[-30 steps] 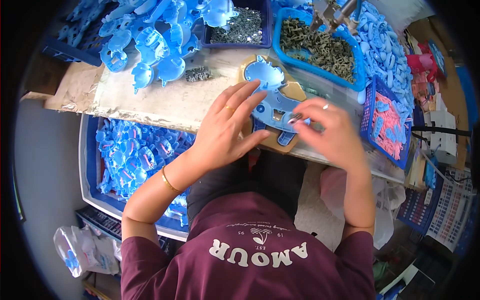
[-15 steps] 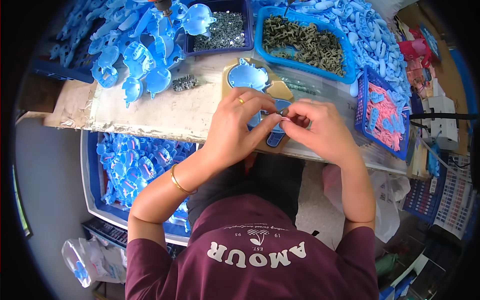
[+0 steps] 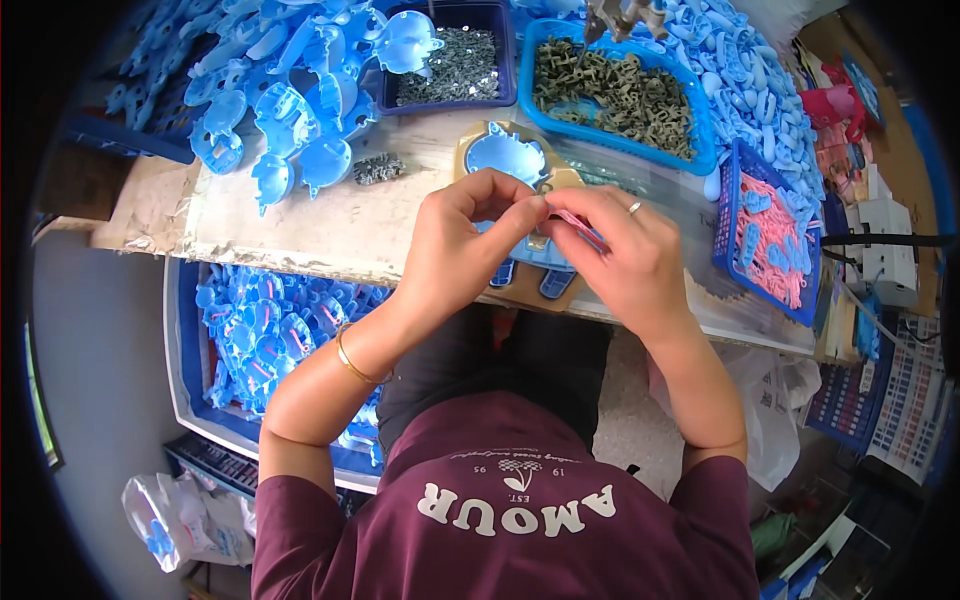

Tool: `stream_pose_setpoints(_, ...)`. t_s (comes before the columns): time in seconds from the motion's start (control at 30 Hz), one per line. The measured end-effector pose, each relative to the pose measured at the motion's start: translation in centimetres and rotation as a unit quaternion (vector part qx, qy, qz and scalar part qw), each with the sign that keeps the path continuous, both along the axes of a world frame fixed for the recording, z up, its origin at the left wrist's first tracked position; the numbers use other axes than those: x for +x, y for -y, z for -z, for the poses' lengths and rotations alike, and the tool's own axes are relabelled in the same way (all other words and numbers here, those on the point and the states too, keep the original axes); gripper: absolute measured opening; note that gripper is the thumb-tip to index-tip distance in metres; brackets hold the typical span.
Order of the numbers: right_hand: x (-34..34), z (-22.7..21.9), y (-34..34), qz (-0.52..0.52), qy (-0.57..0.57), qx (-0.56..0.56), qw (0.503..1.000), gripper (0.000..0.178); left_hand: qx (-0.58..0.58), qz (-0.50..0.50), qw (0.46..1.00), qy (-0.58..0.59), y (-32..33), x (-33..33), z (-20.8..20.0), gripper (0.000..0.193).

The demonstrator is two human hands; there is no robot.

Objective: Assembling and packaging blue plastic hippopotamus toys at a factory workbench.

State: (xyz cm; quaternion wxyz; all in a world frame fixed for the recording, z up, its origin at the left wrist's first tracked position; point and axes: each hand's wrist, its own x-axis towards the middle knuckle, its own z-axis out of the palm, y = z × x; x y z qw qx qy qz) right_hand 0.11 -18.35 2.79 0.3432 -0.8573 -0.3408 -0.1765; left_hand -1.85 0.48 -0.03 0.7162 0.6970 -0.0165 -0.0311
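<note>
My left hand [image 3: 462, 228] and my right hand [image 3: 628, 245] meet above the bench, thumbs and fingertips pinched together. A thin pink strip [image 3: 568, 216] runs from the meeting fingertips along the inside of my right fingers. Whatever lies inside the left pinch is too small and covered to make out. Just beneath the hands, a light-blue plastic shell [image 3: 505, 157] rests hollow side up in a tan holder [image 3: 466, 160]. Blue leg-shaped parts [image 3: 556, 283] show at the holder's near edge, and my hands hide its middle.
Behind the holder stand a dark tray of small screws [image 3: 450, 68] and a blue basket of greenish-brown parts [image 3: 618, 95]. Blue shells [image 3: 325, 160] pile up at left. A basket of pink strips [image 3: 768, 240] is at right. Metal tool ends [image 3: 625, 15] hang overhead.
Both hands have risen slightly off the holder, still pinched together. More of the pink strip shows along my right fingers, and more of the blue leg parts is uncovered. The overhead tools have shifted.
</note>
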Motion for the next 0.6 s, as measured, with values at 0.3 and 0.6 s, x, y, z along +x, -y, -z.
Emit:
stream_pose_setpoints(0.3,0.3,2.9,-0.6,-0.038,-0.048,-0.041,0.997,0.019,0.218,-0.070,0.962,0.151,-3.8,0.2,0.6,0.019)
stream_pose_setpoints(0.6,1.9,4.0,-1.5,-0.022,-0.066,-0.085,0.994,0.011,0.294,-0.065,0.925,0.232,-4.0,-0.7,1.8,0.010)
